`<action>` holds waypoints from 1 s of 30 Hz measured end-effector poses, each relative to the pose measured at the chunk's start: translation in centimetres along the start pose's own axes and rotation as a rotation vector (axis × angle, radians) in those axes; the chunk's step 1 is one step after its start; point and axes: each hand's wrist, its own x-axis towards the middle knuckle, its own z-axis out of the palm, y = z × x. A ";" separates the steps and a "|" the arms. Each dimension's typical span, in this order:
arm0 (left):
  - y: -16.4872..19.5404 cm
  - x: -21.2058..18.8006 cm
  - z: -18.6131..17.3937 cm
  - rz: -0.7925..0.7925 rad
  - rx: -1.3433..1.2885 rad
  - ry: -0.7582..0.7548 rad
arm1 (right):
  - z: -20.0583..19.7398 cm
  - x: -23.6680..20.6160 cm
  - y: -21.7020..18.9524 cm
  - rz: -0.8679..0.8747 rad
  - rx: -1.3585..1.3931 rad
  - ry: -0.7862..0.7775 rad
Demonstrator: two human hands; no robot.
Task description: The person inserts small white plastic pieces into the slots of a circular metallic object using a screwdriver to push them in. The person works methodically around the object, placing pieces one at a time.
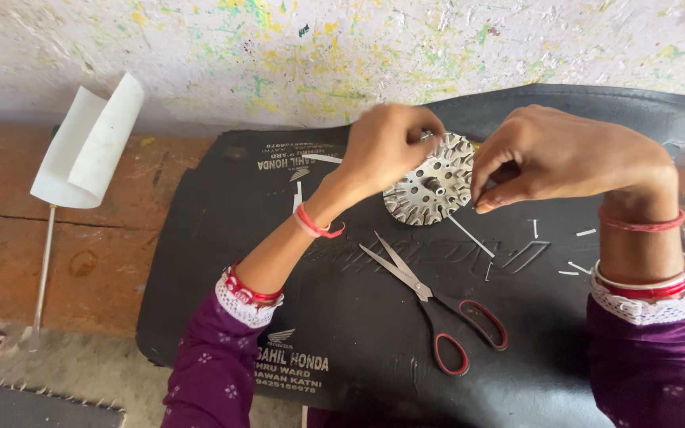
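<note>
Both hands work over a round perforated metal disc point(431, 184) with a toothed rim, standing tilted on a black mat point(358, 317) that covers the worktop point(105, 254).

- Left hand point(390, 147): fingers pinched closed at the disc's upper rim, on something too small to make out.
- Right hand point(556, 154): fingers curled at the disc's right edge, thumb and forefinger pinched; whether they hold a strip, I cannot tell.
- Thin white strips point(469, 235) and short offcuts lie scattered just beside the disc.
- Scissors point(438, 297) lie open on the mat, near the left forearm, blades towards the disc.

Risks, as judged:
- The tilted disc may tip or roll if either pinch loosens.
- The toothed rim could nick fingertips.
- A forearm sweep could catch the open blades.
- Loose offcuts may scatter.
</note>
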 end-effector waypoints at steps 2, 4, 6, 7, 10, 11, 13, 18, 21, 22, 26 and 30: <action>1.1 -0.5 -0.3 0.049 0.079 -0.204 | -0.1 -0.3 0.0 -0.021 0.013 0.029; 2.3 -1.3 -0.2 0.071 0.132 -0.282 | -0.2 -0.6 0.1 -0.053 0.033 0.087; 3.2 -2.1 -0.3 0.116 0.170 -0.331 | -0.4 -0.9 0.3 -0.076 0.014 0.231; 3.6 -2.4 -0.5 0.151 0.178 -0.340 | -0.5 -1.0 0.6 -0.080 -0.016 0.342; 4.1 -2.7 -1.9 0.095 0.159 -0.503 | -0.1 0.2 1.7 -0.038 -0.026 0.657; 4.1 -2.6 -2.6 0.054 0.145 -0.580 | 0.2 1.2 2.3 -0.013 -0.016 0.762; 4.0 -2.3 -4.0 -0.125 0.003 -0.747 | 1.3 3.8 3.5 -0.084 0.090 0.833; 3.7 -1.6 -5.4 -0.213 -0.193 -0.984 | 4.6 9.6 6.7 -0.139 0.466 0.668; 3.4 -1.8 -5.0 -0.254 -0.274 -1.038 | 5.5 10.7 8.2 -0.129 0.535 0.606; 3.2 -1.7 -4.7 -0.261 -0.288 -1.053 | 5.6 10.9 8.6 -0.098 0.570 0.596; 2.0 -1.8 -3.9 -0.286 -0.395 -1.093 | 6.2 11.9 9.6 -0.032 0.732 0.566; 0.8 -2.6 -2.9 -0.331 -0.644 -1.094 | 6.6 12.8 10.5 -0.011 0.843 0.522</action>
